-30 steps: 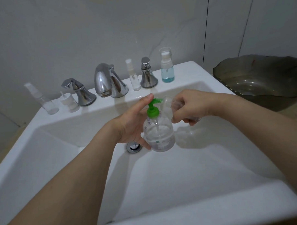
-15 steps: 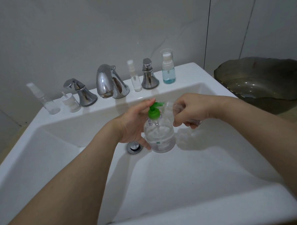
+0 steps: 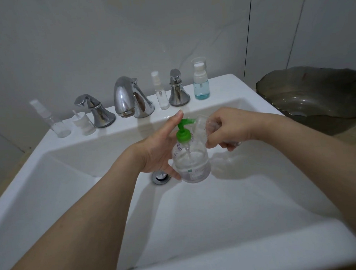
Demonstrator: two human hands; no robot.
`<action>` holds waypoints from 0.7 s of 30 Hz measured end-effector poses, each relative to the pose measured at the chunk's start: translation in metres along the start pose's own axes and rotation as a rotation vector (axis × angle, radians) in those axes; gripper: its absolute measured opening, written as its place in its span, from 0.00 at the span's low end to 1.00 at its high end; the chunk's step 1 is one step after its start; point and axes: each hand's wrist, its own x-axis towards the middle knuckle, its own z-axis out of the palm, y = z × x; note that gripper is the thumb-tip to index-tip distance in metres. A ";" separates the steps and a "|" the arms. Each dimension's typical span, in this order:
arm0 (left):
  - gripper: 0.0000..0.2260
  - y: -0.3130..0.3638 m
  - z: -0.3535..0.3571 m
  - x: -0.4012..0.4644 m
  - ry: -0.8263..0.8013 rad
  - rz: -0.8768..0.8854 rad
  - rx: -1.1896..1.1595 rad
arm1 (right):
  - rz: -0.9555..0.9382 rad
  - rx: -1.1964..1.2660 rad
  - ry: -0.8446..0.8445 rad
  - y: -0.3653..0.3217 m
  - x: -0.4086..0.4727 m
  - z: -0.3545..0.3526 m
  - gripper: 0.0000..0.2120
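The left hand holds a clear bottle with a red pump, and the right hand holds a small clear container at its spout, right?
Not quite: the head view shows the pump is green, not red. The left hand does hold the bottle, the right hand the small container at its spout.

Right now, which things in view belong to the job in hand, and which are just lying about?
In use: pump bottle, gripped by the left hand; small clear container, held by the right hand at the green nozzle.
Lying about: blue-liquid bottle, small spray bottle, far-left spray bottle, white pump cap, dark bowl.
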 end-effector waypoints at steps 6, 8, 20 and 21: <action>0.33 0.000 0.001 -0.002 -0.006 0.028 -0.014 | 0.038 -0.006 -0.026 0.000 0.000 0.001 0.07; 0.32 0.001 0.002 -0.002 0.007 0.035 -0.019 | 0.055 -0.007 -0.041 0.000 -0.001 0.002 0.08; 0.32 -0.002 -0.001 -0.002 -0.062 0.027 -0.028 | 0.028 -0.008 -0.027 0.000 0.000 0.001 0.08; 0.33 -0.002 -0.001 -0.002 -0.068 0.024 -0.029 | 0.020 -0.002 -0.018 0.000 0.000 0.001 0.08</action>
